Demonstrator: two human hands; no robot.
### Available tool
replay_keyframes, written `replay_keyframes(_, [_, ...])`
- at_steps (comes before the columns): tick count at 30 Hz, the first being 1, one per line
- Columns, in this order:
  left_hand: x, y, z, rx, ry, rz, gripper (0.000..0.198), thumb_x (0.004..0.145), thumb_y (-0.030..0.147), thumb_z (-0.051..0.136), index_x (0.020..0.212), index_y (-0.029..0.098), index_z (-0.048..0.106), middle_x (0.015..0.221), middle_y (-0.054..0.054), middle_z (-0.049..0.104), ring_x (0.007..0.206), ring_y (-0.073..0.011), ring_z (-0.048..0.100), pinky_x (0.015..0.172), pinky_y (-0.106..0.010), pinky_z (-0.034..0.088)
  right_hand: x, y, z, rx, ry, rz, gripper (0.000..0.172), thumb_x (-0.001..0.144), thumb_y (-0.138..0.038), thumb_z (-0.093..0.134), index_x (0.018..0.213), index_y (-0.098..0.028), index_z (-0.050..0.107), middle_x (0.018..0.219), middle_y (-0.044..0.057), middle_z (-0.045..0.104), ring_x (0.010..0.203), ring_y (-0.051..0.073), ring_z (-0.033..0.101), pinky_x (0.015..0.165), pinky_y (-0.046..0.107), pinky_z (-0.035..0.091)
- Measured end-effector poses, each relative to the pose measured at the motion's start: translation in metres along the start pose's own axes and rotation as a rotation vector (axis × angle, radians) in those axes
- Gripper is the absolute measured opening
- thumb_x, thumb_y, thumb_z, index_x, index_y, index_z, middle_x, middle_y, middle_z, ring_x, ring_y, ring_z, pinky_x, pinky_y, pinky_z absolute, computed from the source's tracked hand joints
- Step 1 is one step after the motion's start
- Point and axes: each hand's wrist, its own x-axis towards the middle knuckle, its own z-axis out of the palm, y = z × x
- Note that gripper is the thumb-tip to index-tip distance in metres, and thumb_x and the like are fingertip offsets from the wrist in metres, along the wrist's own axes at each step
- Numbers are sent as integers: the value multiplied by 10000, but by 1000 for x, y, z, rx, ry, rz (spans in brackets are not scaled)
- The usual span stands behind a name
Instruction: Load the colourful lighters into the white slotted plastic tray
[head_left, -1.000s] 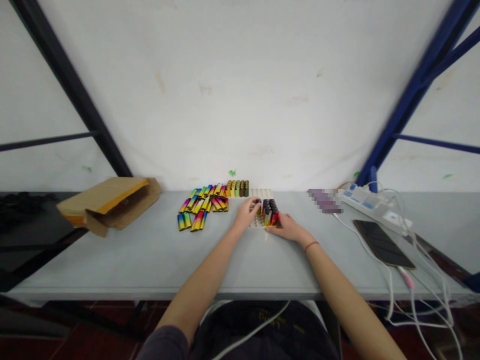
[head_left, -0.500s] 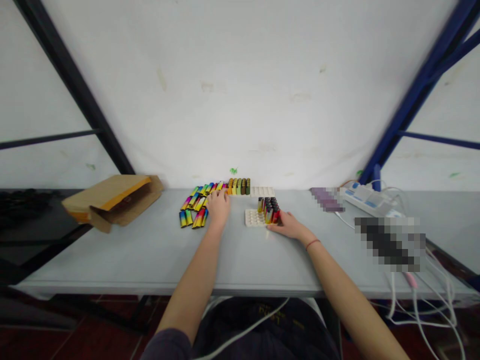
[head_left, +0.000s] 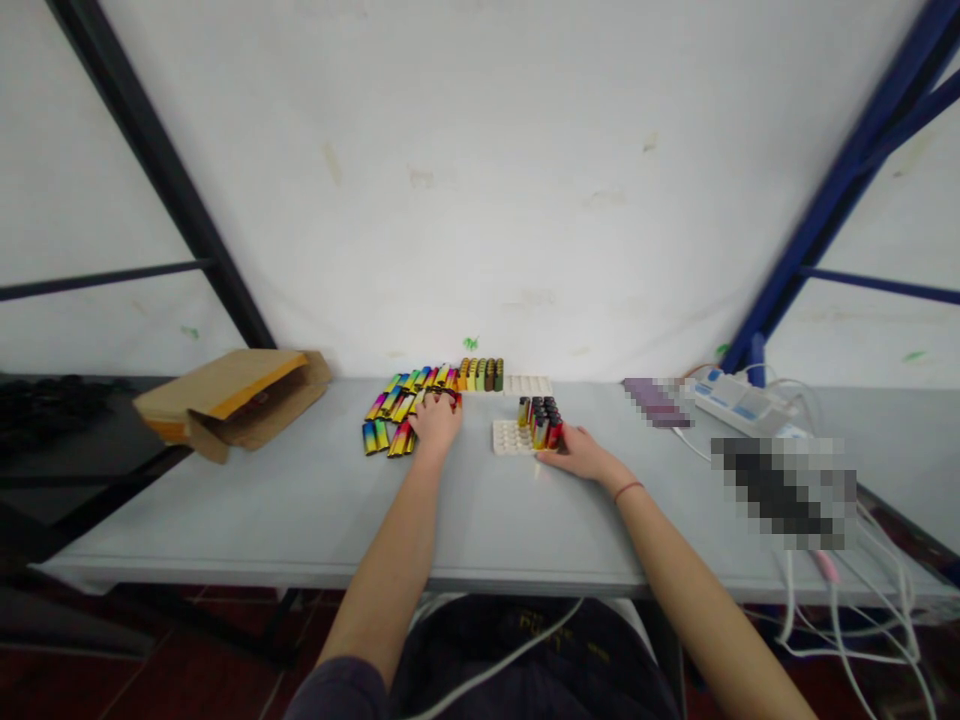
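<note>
A heap of rainbow-coloured lighters [head_left: 397, 410] lies on the grey table [head_left: 300, 510]. My left hand [head_left: 435, 422] rests on the right edge of that heap, fingers curled over a lighter. A white slotted tray [head_left: 508, 438] sits to the right, with several lighters [head_left: 538, 420] standing upright in its right half. My right hand [head_left: 574, 453] lies against the tray's near right corner, fingers closed on its edge. Behind the tray stand a row of green and orange lighters [head_left: 480, 374] and a second white tray [head_left: 526, 384].
An open brown cardboard box [head_left: 229, 400] lies on its side at the table's left. A white power strip [head_left: 739, 400], cables [head_left: 825, 590] and blurred patches sit at the right. Black and blue shelf posts slant up on either side. A white wall stands behind.
My left hand has moved left from the tray to the heap of lighters and settled on it. My right hand has stayed at the tray.
</note>
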Motion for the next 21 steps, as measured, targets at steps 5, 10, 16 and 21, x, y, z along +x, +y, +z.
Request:
replay_keyframes(5, [-2, 3, -3, 3, 7, 28, 354, 892, 335, 448, 1178, 258, 641, 1308, -139, 549, 1233, -348, 441, 958, -538, 395, 0, -2, -1, -1, -15, -3, 431, 798, -435, 658, 1114, -159, 558, 1063, 121, 670, 971, 269, 607, 869, 401, 441])
replay_keyframes(10, [-1, -11, -24, 12, 31, -131, 365, 868, 389, 478, 1151, 258, 669, 1327, -165, 538, 1246, -406, 423, 947, -612, 365, 0, -1, -1, -13, -20, 6, 431, 799, -443, 654, 1105, -155, 557, 1064, 125, 668, 977, 271, 600, 876, 411, 435])
replay_keyframes(16, [5, -51, -39, 42, -141, -250, 433, 785, 347, 584, 1205, 273, 657, 1355, -161, 523, 1205, -399, 504, 913, -510, 453, 1, 1, -1, -20, -31, -11, 432, 798, -449, 652, 1100, -156, 555, 1055, 114, 670, 964, 264, 608, 878, 409, 433])
replay_keyframes(21, [9, -59, -28, 124, -257, -177, 509, 718, 244, 627, 1227, 258, 642, 1336, -161, 546, 1161, -346, 569, 926, -413, 466, 1, 1, 0, -10, -26, 0, 434, 796, -453, 657, 1096, -157, 552, 1048, 113, 672, 950, 262, 610, 861, 402, 438])
